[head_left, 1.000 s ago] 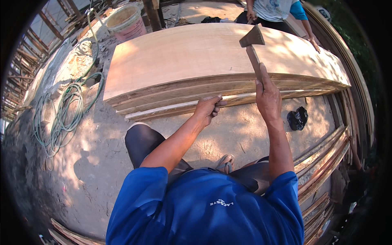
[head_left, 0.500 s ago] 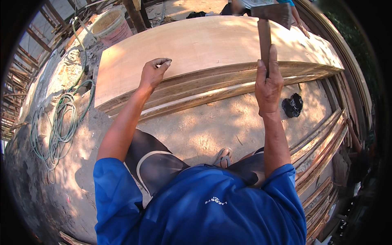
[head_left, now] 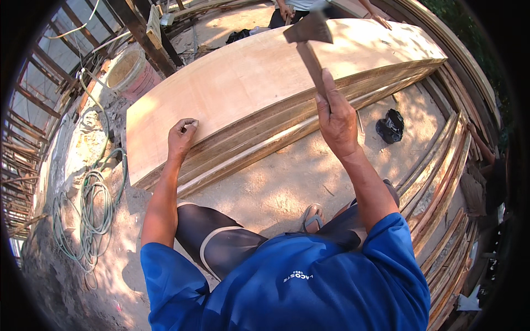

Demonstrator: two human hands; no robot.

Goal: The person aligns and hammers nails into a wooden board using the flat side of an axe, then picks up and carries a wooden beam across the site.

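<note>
My right hand (head_left: 335,117) grips the wooden handle of a hammer (head_left: 309,39), raised above a large plywood sheet (head_left: 259,77) that lies on a stack of wooden boards (head_left: 265,144). My left hand (head_left: 182,138) rests on the sheet near its front edge, fingers pinched together as if on something small; what it holds is too small to tell. The hammer head hovers over the sheet's far half, to the right of my left hand.
A coiled green hose (head_left: 91,204) lies on the dirt at left, a pale bucket (head_left: 131,71) behind it. A black bag (head_left: 390,126) sits on the ground at right. Long planks (head_left: 441,182) are stacked along the right. Another person's hands (head_left: 287,11) reach the sheet's far edge.
My left hand rose from the front of the board stack onto the plywood and has shifted along its front edge. The hammer stays raised in my right hand.
</note>
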